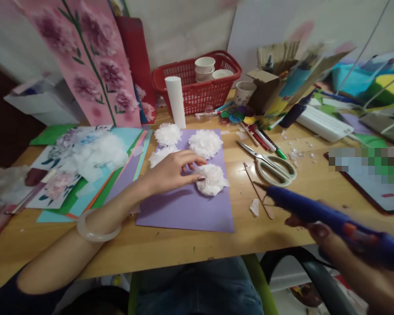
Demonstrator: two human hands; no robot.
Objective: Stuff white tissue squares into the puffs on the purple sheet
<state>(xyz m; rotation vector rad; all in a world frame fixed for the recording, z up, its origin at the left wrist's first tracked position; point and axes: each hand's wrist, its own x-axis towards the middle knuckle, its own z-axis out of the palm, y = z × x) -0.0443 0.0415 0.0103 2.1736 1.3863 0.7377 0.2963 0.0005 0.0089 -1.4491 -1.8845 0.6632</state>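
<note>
My right hand [344,258] is closed around a blue hot glue gun [318,214], its dark nozzle pointing left over the table. My left hand [175,170] reaches over a purple sheet of paper [187,212], palm down, with thumb and fingers apart. Its thumb tip is at the left edge of a white ruffled paper flower [212,180]; whether it presses on the flower I cannot tell. Behind it on the sheet lies another white flower [205,144]. Two more sit at the left, an upper flower [168,134] and a lower flower [162,155] partly hidden by my hand.
Scissors [265,162] and a thin stick [258,190] lie right of the sheet. A white paper roll [175,103] stands before a red basket [197,94]. Coloured papers with a white fluffy heap [100,155] cover the left. A phone [374,183] lies far right.
</note>
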